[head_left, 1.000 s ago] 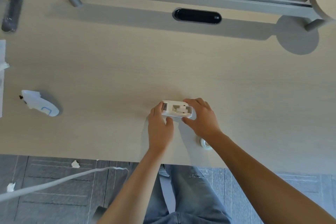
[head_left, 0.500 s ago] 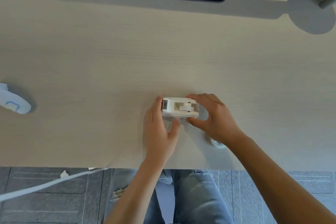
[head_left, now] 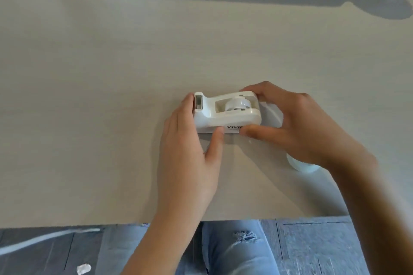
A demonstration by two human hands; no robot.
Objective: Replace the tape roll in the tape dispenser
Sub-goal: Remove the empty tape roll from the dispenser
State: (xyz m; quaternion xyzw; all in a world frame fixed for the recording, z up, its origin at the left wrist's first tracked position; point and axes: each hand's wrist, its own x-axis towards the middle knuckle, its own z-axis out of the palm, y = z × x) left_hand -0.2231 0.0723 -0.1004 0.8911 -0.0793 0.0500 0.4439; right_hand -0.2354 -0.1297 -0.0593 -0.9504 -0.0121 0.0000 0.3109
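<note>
A white tape dispenser stands upright on the desk, nearer the desk's front edge than its back edge and roughly midway along its width. Its cutter end points to the person's left. A tape roll sits in the dispenser's well, on its hub.

The left hand lies against the cutter end: fingers along the end face, thumb touching the near side wall at its base. The fingers are together, the thumb spread from them.

The right hand clamps the rounded rear end: fingers curl over the far side, thumb presses the near side at the base.

A small pale round object lies on the desk just beside the right wrist, partly hidden; what it is cannot be told.
</note>
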